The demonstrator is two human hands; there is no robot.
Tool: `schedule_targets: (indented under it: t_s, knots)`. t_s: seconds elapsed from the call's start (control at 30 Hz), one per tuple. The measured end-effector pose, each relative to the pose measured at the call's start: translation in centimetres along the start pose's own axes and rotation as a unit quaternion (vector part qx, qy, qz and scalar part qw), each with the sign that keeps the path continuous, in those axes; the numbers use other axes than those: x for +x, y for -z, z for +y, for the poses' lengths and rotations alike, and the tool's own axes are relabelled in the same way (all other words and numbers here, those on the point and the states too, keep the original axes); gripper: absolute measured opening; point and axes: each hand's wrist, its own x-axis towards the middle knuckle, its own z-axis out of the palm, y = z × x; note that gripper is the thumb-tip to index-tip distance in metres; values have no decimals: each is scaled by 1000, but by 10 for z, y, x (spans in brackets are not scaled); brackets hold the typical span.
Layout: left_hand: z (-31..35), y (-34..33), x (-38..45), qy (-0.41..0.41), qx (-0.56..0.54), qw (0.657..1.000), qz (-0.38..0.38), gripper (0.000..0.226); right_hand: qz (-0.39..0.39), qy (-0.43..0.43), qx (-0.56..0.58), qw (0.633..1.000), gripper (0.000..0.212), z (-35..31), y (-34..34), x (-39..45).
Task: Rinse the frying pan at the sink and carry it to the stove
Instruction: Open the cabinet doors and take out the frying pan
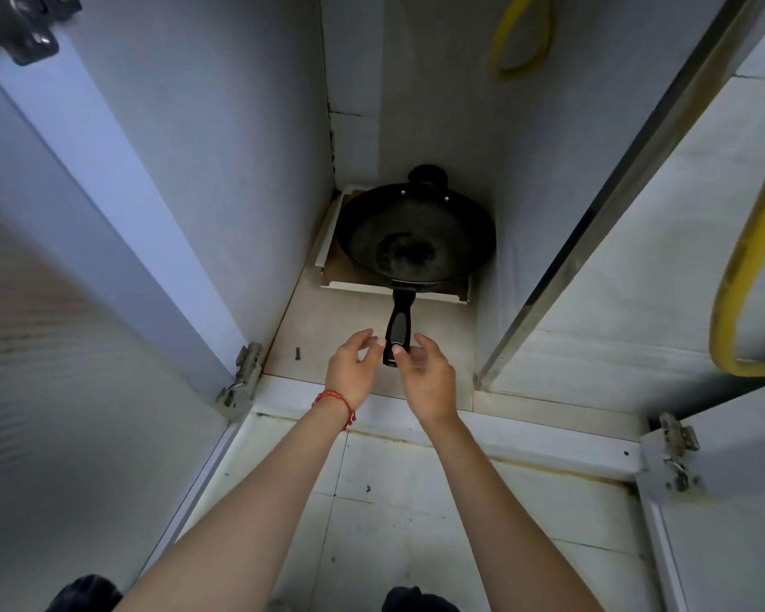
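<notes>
A black frying pan (pixel 416 236) lies at the back of an open floor cabinet, resting on a flat white box (pixel 327 240). Its black handle (pixel 399 329) points toward me. My left hand (pixel 352 373), with a red bracelet at the wrist, is just left of the handle's end, fingers spread and curled. My right hand (pixel 427 377) is at the handle's end on the right side, thumb touching it, fingers apart and not closed around it. No sink or stove is in view.
Both cabinet doors stand open, the left door (pixel 85 280) and the right door (pixel 725 501). A yellow hose (pixel 743 280) runs through the neighbouring compartment on the right. A small dark screw (pixel 298 352) lies on the cabinet floor. Tiled floor is below.
</notes>
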Motion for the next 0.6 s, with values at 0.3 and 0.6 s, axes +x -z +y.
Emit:
schedule_targets:
  t_s: [0.3,0.6]
  knots:
    - [-8,0,-1,9,-35,999,-2,40,2,-52,125,991,34,3,-3,0]
    - [-14,-18,-7,24,-37,998,-49,39,-7,-40,132,990,30,22,11,-40]
